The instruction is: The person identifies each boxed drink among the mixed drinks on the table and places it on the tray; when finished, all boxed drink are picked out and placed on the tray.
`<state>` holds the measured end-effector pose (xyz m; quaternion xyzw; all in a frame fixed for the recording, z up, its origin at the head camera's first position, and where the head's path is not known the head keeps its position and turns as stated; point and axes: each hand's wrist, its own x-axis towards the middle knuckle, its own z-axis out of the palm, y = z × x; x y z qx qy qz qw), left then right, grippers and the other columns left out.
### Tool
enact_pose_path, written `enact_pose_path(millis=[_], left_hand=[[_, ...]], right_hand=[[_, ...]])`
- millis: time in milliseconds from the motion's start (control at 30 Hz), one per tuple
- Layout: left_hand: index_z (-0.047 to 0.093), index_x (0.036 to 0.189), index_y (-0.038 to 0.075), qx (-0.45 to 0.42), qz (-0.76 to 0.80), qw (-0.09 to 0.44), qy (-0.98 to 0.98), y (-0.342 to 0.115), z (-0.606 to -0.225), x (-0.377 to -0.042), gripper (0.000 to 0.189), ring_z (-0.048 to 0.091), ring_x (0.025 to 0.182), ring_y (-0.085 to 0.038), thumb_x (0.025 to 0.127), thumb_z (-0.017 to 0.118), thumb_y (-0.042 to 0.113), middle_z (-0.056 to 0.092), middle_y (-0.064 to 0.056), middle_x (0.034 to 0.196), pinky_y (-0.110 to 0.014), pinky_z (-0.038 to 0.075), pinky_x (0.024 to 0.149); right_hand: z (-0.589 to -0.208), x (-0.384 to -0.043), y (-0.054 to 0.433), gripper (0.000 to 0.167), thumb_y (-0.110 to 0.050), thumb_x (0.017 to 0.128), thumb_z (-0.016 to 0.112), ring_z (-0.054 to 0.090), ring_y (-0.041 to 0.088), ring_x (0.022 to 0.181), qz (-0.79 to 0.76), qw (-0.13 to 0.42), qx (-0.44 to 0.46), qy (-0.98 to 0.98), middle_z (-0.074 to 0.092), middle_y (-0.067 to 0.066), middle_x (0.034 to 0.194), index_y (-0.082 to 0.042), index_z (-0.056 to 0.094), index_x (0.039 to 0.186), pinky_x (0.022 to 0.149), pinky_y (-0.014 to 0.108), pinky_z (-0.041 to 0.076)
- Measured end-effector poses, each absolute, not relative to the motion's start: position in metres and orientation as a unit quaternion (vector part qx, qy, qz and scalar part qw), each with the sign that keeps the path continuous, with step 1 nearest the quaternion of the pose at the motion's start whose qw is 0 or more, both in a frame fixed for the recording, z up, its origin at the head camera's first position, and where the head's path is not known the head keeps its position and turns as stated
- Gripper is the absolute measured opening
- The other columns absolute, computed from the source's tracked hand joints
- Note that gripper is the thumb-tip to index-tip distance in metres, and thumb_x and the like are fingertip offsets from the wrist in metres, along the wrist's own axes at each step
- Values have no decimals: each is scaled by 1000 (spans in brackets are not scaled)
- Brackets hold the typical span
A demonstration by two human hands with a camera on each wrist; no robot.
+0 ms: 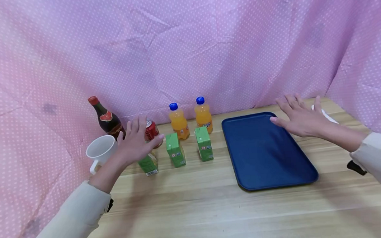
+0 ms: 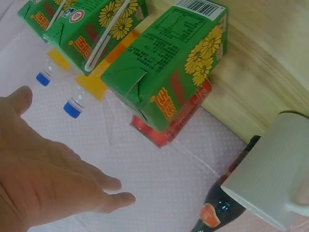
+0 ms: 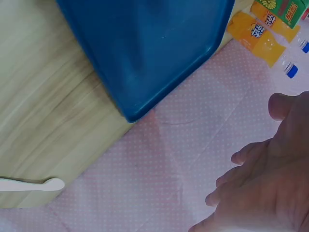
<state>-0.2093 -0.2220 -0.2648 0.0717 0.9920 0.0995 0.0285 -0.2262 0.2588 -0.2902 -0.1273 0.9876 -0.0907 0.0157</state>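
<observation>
My left hand (image 1: 134,145) hovers with spread fingers above the left group of drinks and holds nothing. Beneath and around it stand a green drink carton (image 1: 148,165), a red soda can (image 1: 151,131), a white mug (image 1: 101,150) and a dark bottle with a red cap (image 1: 108,119). Two more green cartons, one in the middle (image 1: 175,151) and one further right (image 1: 204,144), stand before two orange soda bottles (image 1: 179,123). Over the far right part of a blue tray (image 1: 267,158), my right hand (image 1: 302,119) is spread in the air, touching nothing.
A white object with a rounded end (image 3: 34,184), partly hidden in the head view, lies on the wooden table (image 1: 195,212) right of the tray. Pink dotted cloth (image 1: 187,54) hangs behind the table and along its sides.
</observation>
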Motion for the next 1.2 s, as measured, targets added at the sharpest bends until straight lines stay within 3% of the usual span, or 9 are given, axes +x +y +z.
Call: enact_pose_path(millis=[133,267,367,500,633,700,900,1100,1200], left_hand=[[5,155,7,69,138,-51,987,-226,-270,-204,99,9,143,-45,89,42,71,7,-22,158,-69,13,108],[27,150,3,74,187,-139,970,-233,-277,-200,89,29,137,-43,88,56,61,31,-22,150,-63,28,106],[33,146,2,81,208,-151,963,-239,-282,-198,85,34,134,-42,88,60,58,38,-21,145,-61,31,105],[33,146,1,83,239,-122,960,-249,-290,-196,87,32,135,-41,86,62,57,35,-22,146,-61,30,105],[28,148,0,84,280,-85,953,-258,-296,-194,90,29,136,-42,86,65,54,31,-24,149,-61,31,105],[25,149,0,84,300,-64,948,-263,-300,-194,92,29,136,-44,86,67,52,28,-25,149,-61,34,103],[19,151,0,94,347,-19,933,-275,-312,-194,96,28,134,-49,84,74,40,22,-27,152,-59,43,97],[16,152,0,102,378,14,920,-285,-319,-194,103,32,133,-52,79,80,33,23,-27,152,-59,42,96],[17,152,1,105,393,27,913,-287,-324,-195,103,36,130,-52,78,82,30,26,-27,150,-58,44,95]], right_hand=[[-291,-222,269,86,-60,98,32,12,54,137,-123,-8,-110,986,9,35,152,0,4,152,96,74,-20],[-296,-219,280,84,-51,98,44,25,55,132,-176,-36,-106,978,19,35,150,2,9,152,102,73,12],[-305,-218,292,75,-37,98,54,41,55,121,-211,-47,-125,968,31,37,144,6,21,149,92,66,35],[-323,-213,308,61,-22,95,61,56,50,106,-253,-38,-130,958,47,37,129,8,37,142,77,49,51],[-341,-210,318,53,-15,94,63,60,45,103,-284,-25,-126,950,52,36,123,10,44,137,68,23,50],[-349,-209,321,49,-11,93,63,64,35,96,-302,-22,-129,944,55,35,118,11,46,134,65,17,49],[-367,-208,329,46,-2,90,64,58,-3,78,-357,15,-122,926,61,24,103,14,47,130,64,23,56],[-382,-204,335,48,3,85,67,62,2,75,-388,20,-138,911,64,20,97,12,49,128,62,27,57],[-389,-202,338,45,3,86,67,64,6,76,-437,46,-145,886,63,17,96,4,52,128,64,29,57]])
